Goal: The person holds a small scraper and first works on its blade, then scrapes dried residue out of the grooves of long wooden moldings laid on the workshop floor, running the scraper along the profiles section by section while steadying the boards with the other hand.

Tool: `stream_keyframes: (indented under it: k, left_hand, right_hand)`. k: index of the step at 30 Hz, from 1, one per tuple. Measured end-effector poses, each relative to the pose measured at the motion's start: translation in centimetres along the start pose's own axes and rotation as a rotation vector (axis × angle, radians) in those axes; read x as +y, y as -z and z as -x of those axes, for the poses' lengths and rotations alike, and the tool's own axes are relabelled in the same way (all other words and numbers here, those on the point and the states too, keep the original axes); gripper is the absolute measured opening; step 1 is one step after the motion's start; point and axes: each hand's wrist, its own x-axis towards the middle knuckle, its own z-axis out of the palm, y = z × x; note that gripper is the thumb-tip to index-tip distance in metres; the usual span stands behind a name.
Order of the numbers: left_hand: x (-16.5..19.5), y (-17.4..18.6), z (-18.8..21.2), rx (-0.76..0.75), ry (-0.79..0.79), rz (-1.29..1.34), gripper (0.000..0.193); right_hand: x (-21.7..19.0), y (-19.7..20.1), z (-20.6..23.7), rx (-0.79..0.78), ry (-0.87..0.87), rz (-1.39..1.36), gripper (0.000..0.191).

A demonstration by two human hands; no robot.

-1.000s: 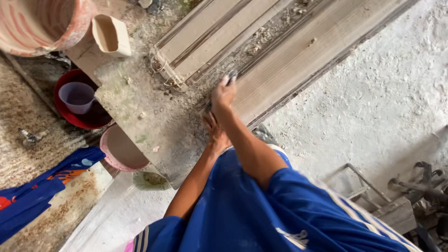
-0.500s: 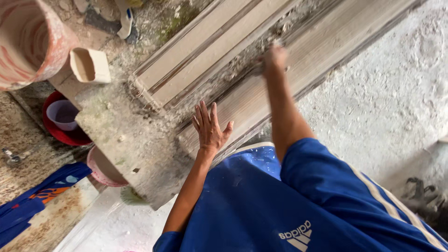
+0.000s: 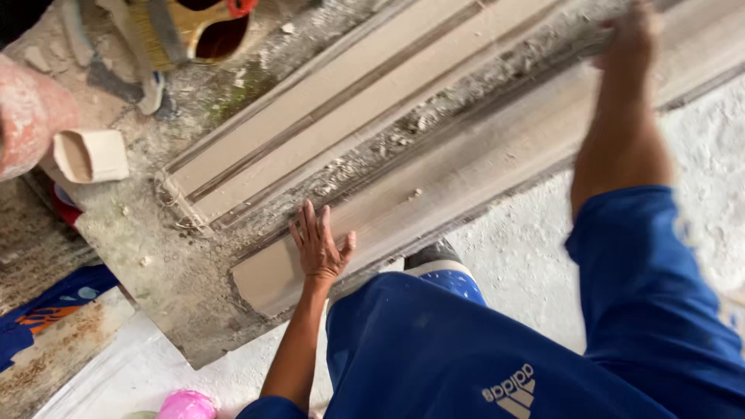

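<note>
A long pale moulded strip (image 3: 481, 167) lies slantwise on a rough grey bench (image 3: 174, 287). A second strip (image 3: 326, 116) lies beside it, farther from me. My left hand (image 3: 320, 247) rests flat on the near end of the closer strip, palm down, fingers spread, holding nothing. My right hand (image 3: 628, 35) is stretched far along the same strip at the upper right. It is blurred, so I cannot tell whether it grips anything. Crumbly debris lines the groove (image 3: 419, 116) between the two strips.
A small tan open box (image 3: 89, 155) and a reddish bucket (image 3: 27, 116) stand at the left. Tools and a red-rimmed container (image 3: 221, 27) lie at the top. A blue cloth (image 3: 46, 306) and a pink object (image 3: 186, 405) are lower left. My shoe (image 3: 438, 260) stands on white floor (image 3: 528, 248).
My right hand has slid up along the near strip towards the upper right. My left hand has stayed flat at the strip's near end. The view has moved closer to the bench.
</note>
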Motion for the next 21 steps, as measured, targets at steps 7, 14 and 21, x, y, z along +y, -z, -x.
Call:
stream_keyframes:
  k: [7, 14, 21]
  left_hand:
    - [-0.1, 0.6, 0.7, -0.053, -0.042, -0.037, 0.077]
    - [2.4, -0.3, -0.1, 0.131, -0.145, 0.086, 0.075]
    - [16.4, -4.7, -9.4, 0.17, -0.25, 0.287, 0.071]
  right_hand:
    - [7.9, -17.6, 27.6, 0.02, -0.033, -0.356, 0.073]
    - [6.5, -13.3, 23.7, -0.148, -0.262, -0.529, 0.024]
    - [0.1, -0.7, 3.0, -0.157, -0.439, -0.615, 0.033]
